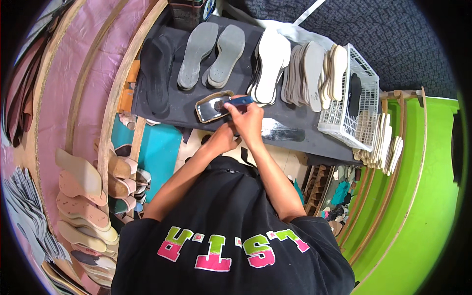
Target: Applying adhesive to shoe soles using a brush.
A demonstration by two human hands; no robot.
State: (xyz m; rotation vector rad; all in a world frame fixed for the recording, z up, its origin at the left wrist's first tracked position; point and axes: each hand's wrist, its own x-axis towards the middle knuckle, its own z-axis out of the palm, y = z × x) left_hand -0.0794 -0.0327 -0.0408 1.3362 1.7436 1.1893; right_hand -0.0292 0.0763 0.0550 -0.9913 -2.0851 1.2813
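Observation:
My right hand [250, 123] is closed around a blue-handled brush [241, 101]. The brush's head reaches into a shallow glue container [212, 109] with a ragged brown rim and a shiny inside. My left hand [224, 139] is curled at the table's front edge, partly behind the right wrist; what its fingers hold, if anything, is hidden. To the right of my right hand, a glossy dark smear [282, 130] marks the table top. Grey insoles [199, 54] and a stack of white insoles [271, 54] lie beyond the container.
More insole stacks [309, 73] stand beside a white plastic basket [351, 118] at the right. A black sole-shaped piece [157, 73] lies at the table's left end. Wooden shelves with pinkish insoles [81, 191] rise on the left; a green shelf [418, 196] bounds the right.

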